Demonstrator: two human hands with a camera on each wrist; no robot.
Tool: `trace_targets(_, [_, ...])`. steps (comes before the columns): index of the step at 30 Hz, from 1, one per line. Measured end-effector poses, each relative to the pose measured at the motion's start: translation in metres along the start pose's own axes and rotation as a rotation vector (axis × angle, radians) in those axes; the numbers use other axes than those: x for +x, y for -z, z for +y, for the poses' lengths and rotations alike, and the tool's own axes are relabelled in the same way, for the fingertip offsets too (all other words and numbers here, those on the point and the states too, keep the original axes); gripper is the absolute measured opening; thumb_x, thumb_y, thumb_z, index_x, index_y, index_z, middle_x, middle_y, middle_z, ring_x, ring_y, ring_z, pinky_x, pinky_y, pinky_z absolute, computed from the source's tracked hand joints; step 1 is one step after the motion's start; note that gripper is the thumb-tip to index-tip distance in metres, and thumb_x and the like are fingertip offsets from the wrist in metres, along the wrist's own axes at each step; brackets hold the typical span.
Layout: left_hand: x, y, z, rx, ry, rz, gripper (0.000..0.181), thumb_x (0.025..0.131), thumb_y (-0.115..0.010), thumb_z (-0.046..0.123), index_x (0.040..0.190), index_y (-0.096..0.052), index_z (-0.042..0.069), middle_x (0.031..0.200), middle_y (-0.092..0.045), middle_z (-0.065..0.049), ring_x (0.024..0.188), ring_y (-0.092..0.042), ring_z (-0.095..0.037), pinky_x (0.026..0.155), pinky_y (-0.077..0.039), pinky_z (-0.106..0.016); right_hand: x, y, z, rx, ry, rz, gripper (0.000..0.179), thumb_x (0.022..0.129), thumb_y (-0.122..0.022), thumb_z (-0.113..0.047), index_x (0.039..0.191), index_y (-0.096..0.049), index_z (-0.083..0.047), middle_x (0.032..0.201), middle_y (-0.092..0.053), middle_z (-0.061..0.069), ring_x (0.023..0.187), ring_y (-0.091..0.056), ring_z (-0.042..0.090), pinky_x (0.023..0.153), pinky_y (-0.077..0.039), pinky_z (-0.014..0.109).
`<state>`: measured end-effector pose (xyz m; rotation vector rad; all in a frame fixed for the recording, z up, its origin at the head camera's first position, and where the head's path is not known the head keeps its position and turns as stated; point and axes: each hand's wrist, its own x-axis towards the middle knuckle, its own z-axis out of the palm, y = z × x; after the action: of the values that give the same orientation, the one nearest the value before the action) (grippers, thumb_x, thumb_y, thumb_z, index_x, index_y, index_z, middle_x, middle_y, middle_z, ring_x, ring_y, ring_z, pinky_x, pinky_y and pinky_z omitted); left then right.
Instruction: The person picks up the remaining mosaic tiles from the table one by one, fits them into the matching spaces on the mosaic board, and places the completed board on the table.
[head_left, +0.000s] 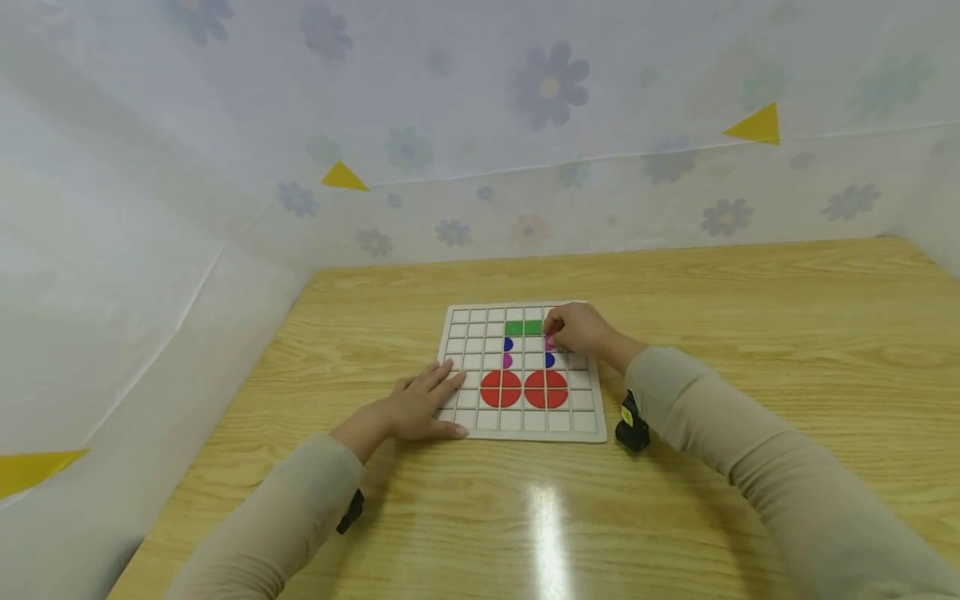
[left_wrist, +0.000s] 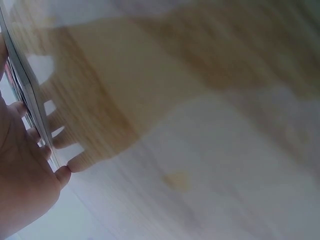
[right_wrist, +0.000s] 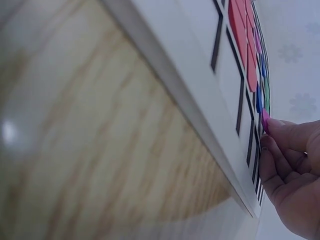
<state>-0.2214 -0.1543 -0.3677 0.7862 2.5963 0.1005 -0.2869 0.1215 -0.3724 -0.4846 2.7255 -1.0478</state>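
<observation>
A white gridded board (head_left: 525, 435) lies on the wooden table. My left hand (head_left: 420, 406) rests with spread fingers on its left edge; the left wrist view shows that hand (left_wrist: 25, 175) from the side. Over the upper right cells, my right hand (head_left: 583, 329) pinches a pink half-circle piece (right_wrist: 265, 121) between thumb and fingers, at the board's surface. Just below it sits a blue half-circle (head_left: 550, 360). Left of that column are another blue half-circle (head_left: 508, 344) and a pink one (head_left: 507, 361). Green squares (head_left: 514, 328) stand above, two red circles (head_left: 491, 382) of quarter pieces below.
The wooden table (head_left: 337, 333) extends around the board. A white flowered sheet (head_left: 480, 225) with yellow triangles rises behind the table, and a white sheet (head_left: 150, 250) hangs at the left. Black wrist devices (head_left: 633, 425) sit under both forearms.
</observation>
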Motion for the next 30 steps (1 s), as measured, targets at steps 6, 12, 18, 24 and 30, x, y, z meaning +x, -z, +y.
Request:
trace_targets(6, [-0.0009, -0.0011, -0.001, -0.003, 0.0, -0.001, 0.081, 0.078, -0.045, 0.058, 0.14, -0.011, 0.017, 0.144, -0.001, -0.009, 0.129, 0.003, -0.026, 0.096, -0.012, -0.051, 0.0007, -0.0022, -0.0003, -0.017, -0.009, -0.012, 0.009, 0.079, -0.059, -0.001, 0.087, -0.064, -0.001, 0.083, -0.061, 0.008, 0.073, -0.051, 0.019, 0.066, -0.042, 0.03])
trace_targets(12, [-0.0005, -0.0018, -0.0027, 0.0, 0.004, -0.002, 0.082, 0.078, -0.045, 0.059, 0.14, -0.01, 0.018, 0.144, 0.0, -0.008, 0.129, 0.003, -0.025, 0.097, -0.012, -0.05, 0.0023, -0.0035, -0.0015, -0.033, -0.017, -0.019, 0.01, 0.079, -0.058, -0.001, 0.087, -0.064, -0.001, 0.084, -0.061, 0.008, 0.073, -0.05, 0.019, 0.065, -0.042, 0.03])
trace_targets(18, [-0.0014, -0.0014, -0.0029, -0.003, -0.003, 0.001, 0.081, 0.079, -0.045, 0.058, 0.14, -0.011, 0.017, 0.144, -0.001, -0.009, 0.129, 0.003, -0.026, 0.096, -0.012, -0.051, 0.0033, -0.004, -0.0004, -0.06, -0.002, -0.035, 0.013, 0.079, -0.056, 0.0, 0.088, -0.065, 0.001, 0.084, -0.061, 0.01, 0.072, -0.051, 0.019, 0.064, -0.043, 0.03])
trace_targets(24, [-0.002, -0.0005, -0.0022, -0.004, -0.007, 0.001, 0.081, 0.079, -0.045, 0.058, 0.14, -0.011, 0.017, 0.144, -0.001, -0.009, 0.129, 0.003, -0.026, 0.097, -0.011, -0.051, 0.0042, -0.0055, 0.0, -0.095, 0.026, -0.034, 0.014, 0.078, -0.055, 0.001, 0.086, -0.066, 0.002, 0.084, -0.062, 0.01, 0.07, -0.05, 0.019, 0.065, -0.043, 0.031])
trace_targets(30, [-0.0025, 0.0001, -0.001, -0.011, -0.004, -0.002, 0.081, 0.079, -0.045, 0.058, 0.14, -0.011, 0.017, 0.144, 0.0, -0.009, 0.129, 0.004, -0.026, 0.097, -0.011, -0.051, 0.0027, -0.0062, -0.0015, -0.116, 0.041, -0.015, 0.01, 0.078, -0.056, 0.0, 0.08, -0.066, 0.002, 0.077, -0.061, 0.008, 0.068, -0.049, 0.018, 0.063, -0.042, 0.03])
